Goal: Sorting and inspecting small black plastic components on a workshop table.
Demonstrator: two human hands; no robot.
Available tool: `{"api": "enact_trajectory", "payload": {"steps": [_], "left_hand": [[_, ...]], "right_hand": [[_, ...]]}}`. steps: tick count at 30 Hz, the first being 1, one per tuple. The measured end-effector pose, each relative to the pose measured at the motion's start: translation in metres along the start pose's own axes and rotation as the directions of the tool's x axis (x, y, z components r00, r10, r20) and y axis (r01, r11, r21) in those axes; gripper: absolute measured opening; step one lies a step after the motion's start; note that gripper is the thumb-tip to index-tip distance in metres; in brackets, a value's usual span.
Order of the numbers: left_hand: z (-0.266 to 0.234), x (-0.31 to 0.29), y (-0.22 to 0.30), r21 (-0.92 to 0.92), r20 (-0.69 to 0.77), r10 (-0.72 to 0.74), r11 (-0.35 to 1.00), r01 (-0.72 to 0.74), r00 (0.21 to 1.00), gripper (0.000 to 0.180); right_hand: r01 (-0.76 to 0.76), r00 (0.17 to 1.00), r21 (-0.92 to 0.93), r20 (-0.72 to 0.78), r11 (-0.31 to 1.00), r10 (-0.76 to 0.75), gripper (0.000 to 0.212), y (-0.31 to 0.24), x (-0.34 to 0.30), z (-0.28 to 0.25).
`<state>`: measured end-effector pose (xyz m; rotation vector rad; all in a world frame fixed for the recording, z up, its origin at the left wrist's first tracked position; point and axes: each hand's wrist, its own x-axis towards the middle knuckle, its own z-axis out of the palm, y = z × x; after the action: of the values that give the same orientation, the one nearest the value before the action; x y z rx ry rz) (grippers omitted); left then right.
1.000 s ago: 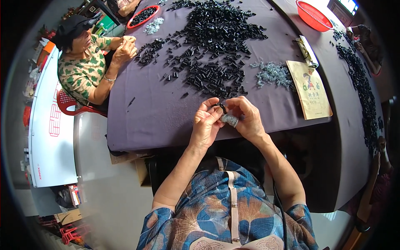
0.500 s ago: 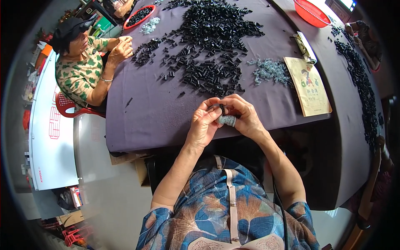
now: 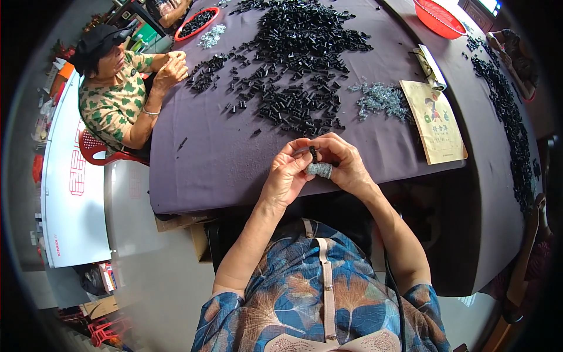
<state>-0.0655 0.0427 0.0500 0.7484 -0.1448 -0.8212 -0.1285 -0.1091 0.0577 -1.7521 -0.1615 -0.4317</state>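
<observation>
A small black ribbed piece [image 3: 313, 154] sits between both hands, over the near edge of the purple-grey tablecloth [image 3: 205, 167]. From the left, a seated co-worker [image 3: 117, 108] holds both hands together; next, the left hand [image 3: 285, 174] pinches the piece at its thumb tip. The right hand [image 3: 350, 167] curls narrowly on the piece's right, a grey wrap [image 3: 319, 170] around one digit; whether it grips too, I cannot tell. Further right lie translucent small parts [image 3: 381, 101] and a tan booklet [image 3: 435, 126].

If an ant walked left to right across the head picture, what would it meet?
Seated person in leaf-patterned shirt, wearer's left hand, small black piece, wearer's right hand, tan booklet, long strip of black pieces.
</observation>
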Motion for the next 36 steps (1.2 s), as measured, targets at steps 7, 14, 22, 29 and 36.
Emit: {"api": "enact_trajectory", "payload": {"steps": [7,14,22,29,36], "left_hand": [[0.002,0.002,-0.002,-0.003,-0.039,0.034,0.999,-0.035,0.999,0.029],[0.001,0.001,0.001,0.021,-0.002,0.012,1.0,-0.012,1.0,0.03],[0.007,-0.001,0.001,-0.002,-0.034,0.038,0.999,-0.038,0.999,0.027],[0.007,0.003,-0.005,-0.101,-0.151,0.1,0.988,-0.116,0.983,0.024],[0.011,0.001,0.003,0.154,-0.095,0.257,0.958,-0.241,0.962,0.023]], "right_hand": [[-0.007,1.0,0.013,0.025,1.0,0.006,0.048,-0.01,0.002,0.0],[-0.017,1.0,0.054,0.017,0.998,0.016,0.044,-0.002,0.002,0.0],[0.023,0.999,-0.057,0.036,0.998,-0.021,0.031,-0.003,0.003,0.0],[-0.023,0.998,-0.062,-0.066,0.998,0.019,0.035,-0.016,0.001,0.004],[0.045,0.988,-0.07,-0.142,0.997,-0.054,0.02,-0.015,-0.005,0.005]]}}
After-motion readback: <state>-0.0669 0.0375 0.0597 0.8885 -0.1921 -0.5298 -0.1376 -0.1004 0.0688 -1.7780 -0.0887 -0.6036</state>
